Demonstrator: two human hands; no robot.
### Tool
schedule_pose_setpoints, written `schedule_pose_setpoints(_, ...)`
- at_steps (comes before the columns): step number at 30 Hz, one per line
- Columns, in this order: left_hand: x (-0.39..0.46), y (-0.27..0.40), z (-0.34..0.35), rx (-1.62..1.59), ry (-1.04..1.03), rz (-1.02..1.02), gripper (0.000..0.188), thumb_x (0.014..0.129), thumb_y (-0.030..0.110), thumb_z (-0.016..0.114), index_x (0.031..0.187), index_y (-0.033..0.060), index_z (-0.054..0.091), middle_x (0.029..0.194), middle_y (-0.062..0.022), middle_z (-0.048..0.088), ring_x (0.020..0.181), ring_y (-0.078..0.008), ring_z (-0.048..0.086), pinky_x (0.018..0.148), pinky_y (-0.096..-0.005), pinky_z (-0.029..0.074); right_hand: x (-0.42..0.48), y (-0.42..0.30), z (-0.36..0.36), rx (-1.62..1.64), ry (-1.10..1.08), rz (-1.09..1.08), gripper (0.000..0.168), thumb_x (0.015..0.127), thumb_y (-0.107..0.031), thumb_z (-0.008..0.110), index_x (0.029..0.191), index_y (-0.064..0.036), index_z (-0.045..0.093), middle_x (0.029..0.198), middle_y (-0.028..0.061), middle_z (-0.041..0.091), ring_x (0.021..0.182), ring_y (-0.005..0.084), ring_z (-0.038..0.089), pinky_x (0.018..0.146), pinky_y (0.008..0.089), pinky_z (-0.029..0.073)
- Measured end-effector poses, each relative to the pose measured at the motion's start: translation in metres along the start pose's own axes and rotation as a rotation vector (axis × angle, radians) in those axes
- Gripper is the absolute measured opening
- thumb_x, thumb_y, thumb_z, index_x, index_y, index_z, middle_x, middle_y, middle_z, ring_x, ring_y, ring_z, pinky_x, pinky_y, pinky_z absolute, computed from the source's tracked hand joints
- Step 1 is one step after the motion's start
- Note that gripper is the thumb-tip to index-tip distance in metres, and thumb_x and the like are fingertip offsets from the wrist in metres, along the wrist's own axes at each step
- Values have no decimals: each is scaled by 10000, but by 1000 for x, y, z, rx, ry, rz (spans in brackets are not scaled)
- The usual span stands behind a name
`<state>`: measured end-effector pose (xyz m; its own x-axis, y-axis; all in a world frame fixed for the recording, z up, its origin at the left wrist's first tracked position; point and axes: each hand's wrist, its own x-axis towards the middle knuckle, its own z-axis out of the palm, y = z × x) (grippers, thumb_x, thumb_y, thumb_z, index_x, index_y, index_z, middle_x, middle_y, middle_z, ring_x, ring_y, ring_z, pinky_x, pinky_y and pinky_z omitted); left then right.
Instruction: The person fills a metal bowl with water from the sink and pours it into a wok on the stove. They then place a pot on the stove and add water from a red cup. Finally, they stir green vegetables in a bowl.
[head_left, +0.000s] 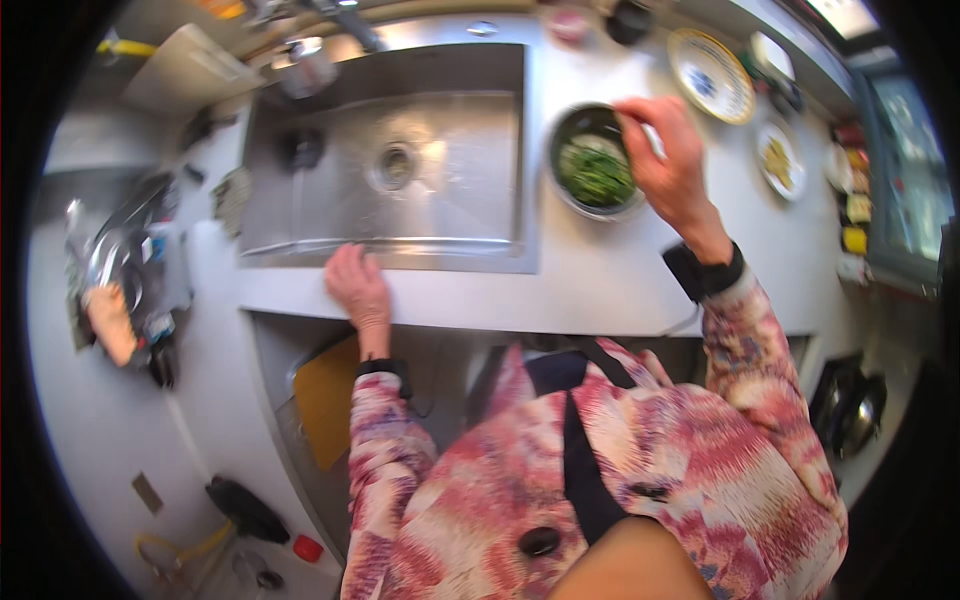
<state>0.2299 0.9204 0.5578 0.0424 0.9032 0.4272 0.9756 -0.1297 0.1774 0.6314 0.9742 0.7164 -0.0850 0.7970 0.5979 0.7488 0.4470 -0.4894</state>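
Note:
My right hand (667, 161) is at the right rim of a round metal bowl (600, 214), fingers bent over its edge. Chopped green leaves (596, 176) lie in the bowl with something pale behind them. Whether the fingers pinch the rim or something small is blurred. On the front edge of the stainless steel sink (529, 259) rests my left hand (356, 289), holding nothing, its fingers slightly bent. Between the hands, the sink basin has a drain (395, 166) with bits in its strainer and a dark round thing (301, 148) at the left.
Behind the bowl, right, are a patterned plate (711, 75) and a small white plate (780, 161) with yellowish pieces. A faucet (349, 22) stands at the sink's back. A grey cloth (231, 201) lies left of the sink; bagged items (139, 270) are further left.

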Motion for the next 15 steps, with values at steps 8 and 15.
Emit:
schedule_pose_setpoints(8, -11, -5, -33, -57, -53, -160, 261, 824, 222, 537, 1024, 59, 571, 1155, -76, 529, 1128, -285, 420, 958, -437, 300, 5, -44, -15, -72, -201, 61, 222, 781, -14, 586, 1002, -39, 585, 894, 132, 595, 851, 302, 546, 742, 383, 439)
schedule_pose_setpoints(15, -5, -5, -35, -101, -97, -144, 271, 810, 215, 548, 1031, 60, 563, 1168, -61, 519, 1154, -270, 398, 975, -440, 273, -15, -43, -2, -226, -290, 58, 163, 771, -20, 601, 930, -53, 612, 883, 113, 604, 851, 297, 553, 728, 372, 447)
